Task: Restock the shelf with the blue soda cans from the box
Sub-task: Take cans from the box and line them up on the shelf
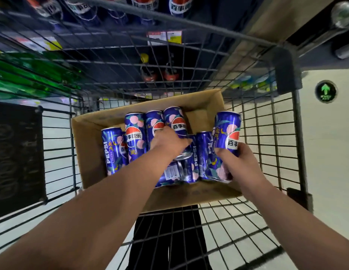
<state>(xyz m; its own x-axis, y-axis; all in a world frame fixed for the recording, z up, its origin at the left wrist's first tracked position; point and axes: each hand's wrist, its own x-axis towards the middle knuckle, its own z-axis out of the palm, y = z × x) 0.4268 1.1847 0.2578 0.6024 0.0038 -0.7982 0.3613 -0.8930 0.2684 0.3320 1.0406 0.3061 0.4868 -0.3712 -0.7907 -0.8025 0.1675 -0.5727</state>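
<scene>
A brown cardboard box (88, 145) sits in a wire shopping cart and holds several tall blue soda cans with peach prints (133, 137). My left hand (169, 142) reaches into the middle of the box and its fingers wrap a blue can (177, 121) at the back. My right hand (242, 162) grips another blue can (226, 133) at the box's right side, lifted slightly above the others. More blue cans stand on the shelf (175, 6) beyond the cart, at the top of the view.
The dark wire cart (267, 133) surrounds the box on all sides, its far wall standing between me and the shelves. Green bottles (33, 75) lie at left, price tags (164, 38) hang on the shelf edge. A pale tiled floor with a green arrow marker (325, 91) is at right.
</scene>
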